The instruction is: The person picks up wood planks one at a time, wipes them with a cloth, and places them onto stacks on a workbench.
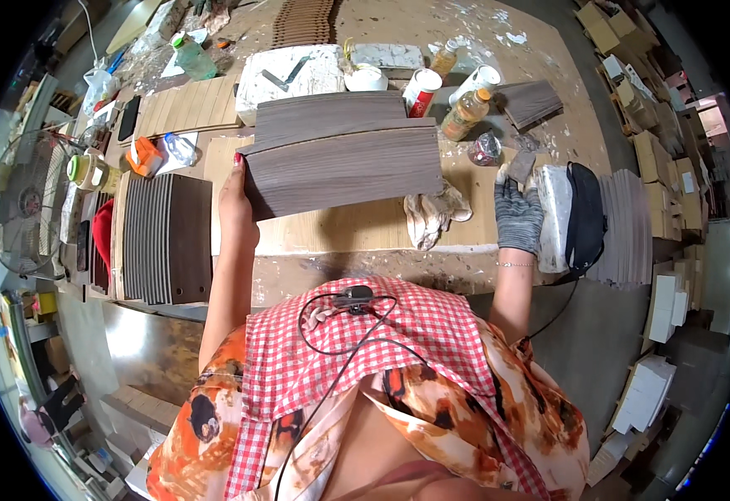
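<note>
The dark panel (344, 171) lies on the bench (365, 230), in front of the person, and a second panel (332, 113) of the same kind lies just behind it, partly under it. It looks like a thin, flat piece of wood veneer, long and a little curved along its edges. I judge it light and stiff enough to keep its shape, but thin, so it may bend or crack if it is lifted by one corner only. The surface seems smooth. The best hold is probably at the short ends, with a grip on each side.

The left hand (235, 196) is bare and rests on the left end of the panel, the fingers closed over its edge, so it grips the panel there. The right hand (518, 213) wears a grey glove and holds a small grey block (521, 165), well apart from the panel. A crumpled rag (432, 213) lies between them, touching the panel's lower right corner.
</note>
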The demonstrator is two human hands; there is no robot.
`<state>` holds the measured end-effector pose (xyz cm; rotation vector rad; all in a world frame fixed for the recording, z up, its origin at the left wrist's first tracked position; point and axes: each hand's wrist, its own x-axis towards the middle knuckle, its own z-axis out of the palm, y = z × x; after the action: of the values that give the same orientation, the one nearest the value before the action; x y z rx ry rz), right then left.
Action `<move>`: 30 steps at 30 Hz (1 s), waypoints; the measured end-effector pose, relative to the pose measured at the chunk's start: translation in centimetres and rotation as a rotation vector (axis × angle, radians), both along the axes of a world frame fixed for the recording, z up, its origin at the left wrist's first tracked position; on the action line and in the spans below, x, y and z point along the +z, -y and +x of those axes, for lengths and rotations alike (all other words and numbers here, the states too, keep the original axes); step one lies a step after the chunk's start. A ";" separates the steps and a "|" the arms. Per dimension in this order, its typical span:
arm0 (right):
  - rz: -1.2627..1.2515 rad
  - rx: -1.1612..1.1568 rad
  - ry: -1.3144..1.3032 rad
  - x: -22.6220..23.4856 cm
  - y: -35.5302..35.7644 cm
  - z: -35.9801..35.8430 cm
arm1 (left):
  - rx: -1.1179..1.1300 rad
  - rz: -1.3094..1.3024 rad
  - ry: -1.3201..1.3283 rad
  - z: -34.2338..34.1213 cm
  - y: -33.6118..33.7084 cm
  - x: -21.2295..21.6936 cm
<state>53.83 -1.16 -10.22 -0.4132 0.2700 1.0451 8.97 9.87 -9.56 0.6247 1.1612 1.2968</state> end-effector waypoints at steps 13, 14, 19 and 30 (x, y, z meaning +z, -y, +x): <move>-1.232 -0.204 2.022 -14.9 1.0 9.3 | 0.072 -0.015 -0.112 1.2 -8.2 -1.5; -1.235 -0.105 2.027 -14.8 0.8 9.0 | 0.079 -0.088 -0.127 1.3 -8.6 -0.3; -1.202 -0.056 2.279 -14.2 0.4 4.7 | 0.016 -0.140 -0.144 0.1 -12.7 -1.6; -0.859 0.474 2.406 -13.2 0.7 -6.1 | -0.219 -0.025 -0.818 -1.1 -15.1 -3.0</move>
<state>47.75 -1.90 -23.47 -2.1990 -1.6581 0.1827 7.91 24.99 -12.53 1.2927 1.6957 0.8382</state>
